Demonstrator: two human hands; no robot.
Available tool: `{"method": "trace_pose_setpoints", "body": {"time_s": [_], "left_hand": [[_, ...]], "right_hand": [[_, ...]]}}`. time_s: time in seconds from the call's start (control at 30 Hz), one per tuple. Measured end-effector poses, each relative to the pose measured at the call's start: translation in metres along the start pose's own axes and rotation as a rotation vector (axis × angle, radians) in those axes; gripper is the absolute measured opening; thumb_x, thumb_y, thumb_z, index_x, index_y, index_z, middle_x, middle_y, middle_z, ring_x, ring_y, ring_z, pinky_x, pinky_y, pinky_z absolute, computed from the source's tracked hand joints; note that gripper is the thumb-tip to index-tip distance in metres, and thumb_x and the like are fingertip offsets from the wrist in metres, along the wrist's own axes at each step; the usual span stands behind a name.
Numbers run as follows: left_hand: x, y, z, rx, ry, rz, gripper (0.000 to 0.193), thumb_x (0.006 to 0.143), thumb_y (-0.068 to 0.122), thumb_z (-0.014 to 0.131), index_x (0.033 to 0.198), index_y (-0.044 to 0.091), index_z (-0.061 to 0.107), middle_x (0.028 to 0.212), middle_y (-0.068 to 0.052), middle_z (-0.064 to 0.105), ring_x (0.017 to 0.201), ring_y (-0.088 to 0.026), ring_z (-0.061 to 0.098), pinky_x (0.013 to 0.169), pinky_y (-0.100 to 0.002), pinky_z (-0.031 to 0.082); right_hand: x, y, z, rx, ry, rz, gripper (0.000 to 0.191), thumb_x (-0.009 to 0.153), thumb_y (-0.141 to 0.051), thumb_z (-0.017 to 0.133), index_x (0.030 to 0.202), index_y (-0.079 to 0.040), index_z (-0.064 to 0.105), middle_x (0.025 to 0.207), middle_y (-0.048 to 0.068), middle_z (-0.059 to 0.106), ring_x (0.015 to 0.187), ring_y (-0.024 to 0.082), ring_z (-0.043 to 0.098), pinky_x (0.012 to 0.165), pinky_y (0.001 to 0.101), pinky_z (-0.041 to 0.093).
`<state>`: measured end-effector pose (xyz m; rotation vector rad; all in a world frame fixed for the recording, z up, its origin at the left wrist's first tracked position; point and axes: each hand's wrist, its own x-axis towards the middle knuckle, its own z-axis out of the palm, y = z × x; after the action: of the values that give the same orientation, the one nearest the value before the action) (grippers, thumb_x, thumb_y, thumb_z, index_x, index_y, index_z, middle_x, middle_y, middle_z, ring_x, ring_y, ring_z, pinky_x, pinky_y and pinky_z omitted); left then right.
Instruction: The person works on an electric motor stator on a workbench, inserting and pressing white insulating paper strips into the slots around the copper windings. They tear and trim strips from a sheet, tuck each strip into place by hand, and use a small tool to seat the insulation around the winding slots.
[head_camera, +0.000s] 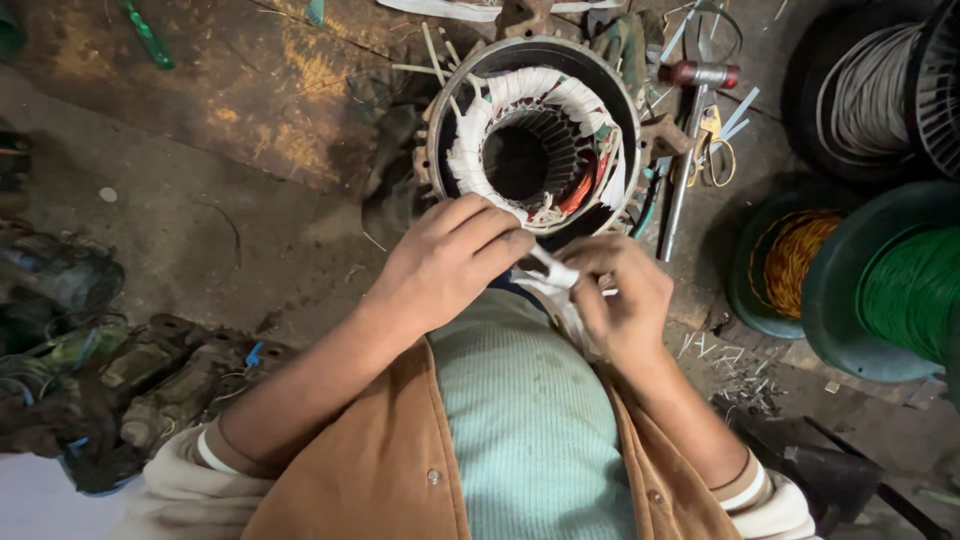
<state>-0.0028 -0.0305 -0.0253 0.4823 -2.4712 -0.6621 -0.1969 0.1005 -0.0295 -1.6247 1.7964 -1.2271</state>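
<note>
Two bare hands meet just below a round motor stator (535, 135) that stands on a stained, dirty workshop floor (230, 120). That stator is the largest thing at the centre: a grey metal ring housing, open end facing up, with white-taped windings around a dark slotted bore and some orange copper wire showing on its near right side. To the right sit three big spools, well apart from the hands: one of grey-white wire (875, 95) at the top, one of green wire (910, 290) at the edge, and a smaller one of orange-yellow wire (790, 255) between them. At lower left lies a heap of grimy old motor parts (120, 385). Right of the stator lie a long metal rod (683, 175), a red-handled tool (700, 73) and yellow-handled scissors (712, 148); a green screwdriver (147, 33) lies far off at upper left.

The left hand (445, 265) rests against the near rim of the stator, fingers curled and closed on the end of a white cloth tape (553, 272). The right hand (625, 295) sits just beside it, thumb and fingers pinched tight on the same tape, whose loose end trails down toward the person's pale green shirt. The tape spans the short gap between both hands, just beneath the windings. Small wire offcuts (735, 370) litter the floor to the right.
</note>
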Motion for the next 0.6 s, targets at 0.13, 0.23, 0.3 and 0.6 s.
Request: {"method": "trace_pose_setpoints", "body": {"time_s": [0.13, 0.23, 0.3, 0.6], "left_hand": [[0.008, 0.007, 0.002, 0.053, -0.041, -0.06, 0.024, 0.088, 0.009, 0.068, 0.111, 0.004, 0.066, 0.114, -0.009, 0.059, 0.11, -0.028, 0.056, 0.097, -0.039, 0.051], [0.02, 0.015, 0.003, 0.022, -0.024, -0.142, 0.027, 0.088, 0.012, 0.073, 0.112, 0.002, 0.065, 0.114, -0.011, 0.059, 0.108, -0.031, 0.054, 0.093, -0.043, 0.047], [0.028, 0.016, 0.003, 0.01, -0.018, -0.168, 0.034, 0.083, 0.015, 0.076, 0.111, 0.001, 0.065, 0.112, -0.011, 0.06, 0.107, -0.032, 0.054, 0.091, -0.045, 0.045], [0.034, 0.004, 0.015, -0.057, 0.016, -0.118, 0.028, 0.084, 0.002, 0.068, 0.113, 0.002, 0.064, 0.081, -0.016, 0.067, 0.084, -0.036, 0.066, 0.088, -0.047, 0.051]], "right_hand": [[0.018, 0.0, -0.003, 0.011, 0.068, 0.13, 0.01, 0.094, 0.005, 0.071, 0.099, 0.0, 0.065, 0.1, 0.01, 0.075, 0.092, 0.017, 0.074, 0.082, 0.0286, 0.059], [0.035, -0.008, -0.003, -0.082, 0.06, 0.205, 0.009, 0.091, 0.001, 0.075, 0.097, 0.0, 0.068, 0.093, 0.01, 0.075, 0.081, 0.017, 0.073, 0.072, 0.0284, 0.056], [0.045, -0.015, -0.002, -0.116, 0.065, 0.261, 0.011, 0.09, -0.001, 0.076, 0.096, 0.001, 0.067, 0.087, 0.009, 0.074, 0.076, 0.018, 0.071, 0.07, 0.0291, 0.055], [0.014, -0.035, -0.032, -0.019, 0.061, 0.322, 0.016, 0.086, -0.011, 0.065, 0.099, -0.001, 0.064, 0.093, 0.01, 0.069, 0.082, 0.02, 0.07, 0.077, 0.0299, 0.057]]}}
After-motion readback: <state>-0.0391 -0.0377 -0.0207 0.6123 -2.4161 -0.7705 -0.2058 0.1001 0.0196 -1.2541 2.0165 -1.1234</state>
